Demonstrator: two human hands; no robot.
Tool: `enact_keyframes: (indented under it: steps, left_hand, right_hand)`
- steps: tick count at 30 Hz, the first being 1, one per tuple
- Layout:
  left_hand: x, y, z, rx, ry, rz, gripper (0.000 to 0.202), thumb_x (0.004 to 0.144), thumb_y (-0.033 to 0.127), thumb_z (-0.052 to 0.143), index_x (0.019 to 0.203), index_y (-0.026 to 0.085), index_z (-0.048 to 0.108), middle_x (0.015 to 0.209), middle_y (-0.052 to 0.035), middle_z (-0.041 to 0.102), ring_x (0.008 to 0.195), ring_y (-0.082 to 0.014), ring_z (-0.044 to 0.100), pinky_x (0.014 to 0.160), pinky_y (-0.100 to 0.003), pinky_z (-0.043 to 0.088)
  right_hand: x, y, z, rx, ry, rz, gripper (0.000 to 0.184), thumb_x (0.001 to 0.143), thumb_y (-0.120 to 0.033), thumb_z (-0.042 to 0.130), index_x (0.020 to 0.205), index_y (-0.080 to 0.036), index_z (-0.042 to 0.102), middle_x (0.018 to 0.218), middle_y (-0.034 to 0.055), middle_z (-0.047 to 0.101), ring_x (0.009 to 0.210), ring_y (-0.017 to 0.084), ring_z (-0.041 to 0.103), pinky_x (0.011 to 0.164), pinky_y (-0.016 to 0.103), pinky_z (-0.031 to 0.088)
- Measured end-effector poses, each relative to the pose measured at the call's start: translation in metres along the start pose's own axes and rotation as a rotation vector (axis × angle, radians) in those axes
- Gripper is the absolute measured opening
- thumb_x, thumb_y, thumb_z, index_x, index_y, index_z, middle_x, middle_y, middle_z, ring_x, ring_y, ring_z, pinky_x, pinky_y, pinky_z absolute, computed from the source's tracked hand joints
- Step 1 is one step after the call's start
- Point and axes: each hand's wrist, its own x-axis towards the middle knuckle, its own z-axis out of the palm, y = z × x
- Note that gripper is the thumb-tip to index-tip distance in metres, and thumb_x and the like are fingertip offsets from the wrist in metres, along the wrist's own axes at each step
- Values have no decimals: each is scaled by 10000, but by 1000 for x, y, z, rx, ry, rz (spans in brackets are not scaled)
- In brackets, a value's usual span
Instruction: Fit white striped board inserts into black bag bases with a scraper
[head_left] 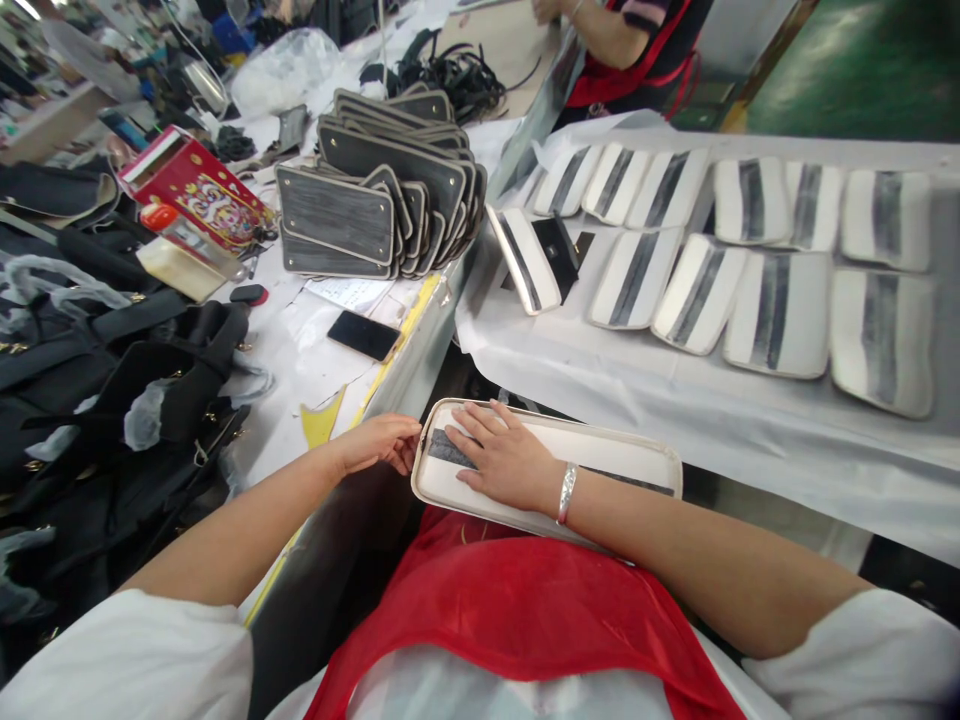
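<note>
A long white padded panel point(547, 440) with rounded corners, a raised rim and a dark stripe along its middle lies across my lap. My right hand point(506, 455) rests flat on its upper face, fingers spread, partly covering the stripe. At the panel's left end, my left hand point(382, 442) has its fingers curled and its fingertips pinching the rim near a corner. The undersides of those fingers are hidden.
White striped panels point(776, 310) lie in rows on the right table. One white piece point(525, 260) stands tilted with a black flap. Dark panels point(397, 180) are stacked on the left table beside a phone point(364, 335), a red box point(199, 190) and black bags point(150, 400). Another person point(622, 50) works beyond.
</note>
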Motion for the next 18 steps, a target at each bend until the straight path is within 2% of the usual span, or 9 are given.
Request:
enact_keyframes:
  steps: [2,3,8,12,18]
  left_hand:
    - [1,-12,-7,-213,-77,25,305,798,423,554,772,119,548,655,-48,615,555,-129,599,551,-268,514]
    - [3,-19,-9,-251,-89,32,311,786,426,588,779,117,545,644,-42,613,547,-121,595,551,-255,509]
    - [19,-44,-9,-285,-73,59,406,687,471,705,786,137,497,554,24,570,427,-69,526,453,-184,447]
    - [28,-49,-4,-290,-55,79,444,661,509,711,753,148,469,508,56,527,366,-49,477,374,-154,388]
    - [32,-47,-4,-254,-63,90,469,643,538,709,714,149,456,510,54,544,335,-41,463,319,-135,351]
  right_hand:
    - [0,0,1,3,-2,-2,562,886,-473,433,1339,-141,434,1405,125,388,1323,293,274,1087,504,170]
    - [0,1,1,3,-4,-3,565,885,-474,435,1340,-141,433,1404,126,389,1323,295,272,1086,504,170]
    - [1,1,1,-2,-5,-3,571,879,-478,442,1339,-140,434,1405,127,387,1325,297,267,1087,505,168]
    - [1,2,1,2,-8,-3,562,881,-474,440,1333,-140,441,1407,126,384,1327,296,261,1089,500,170]
    - [2,2,0,14,-17,-3,565,876,-468,451,1335,-138,437,1404,132,384,1329,300,256,1092,505,162]
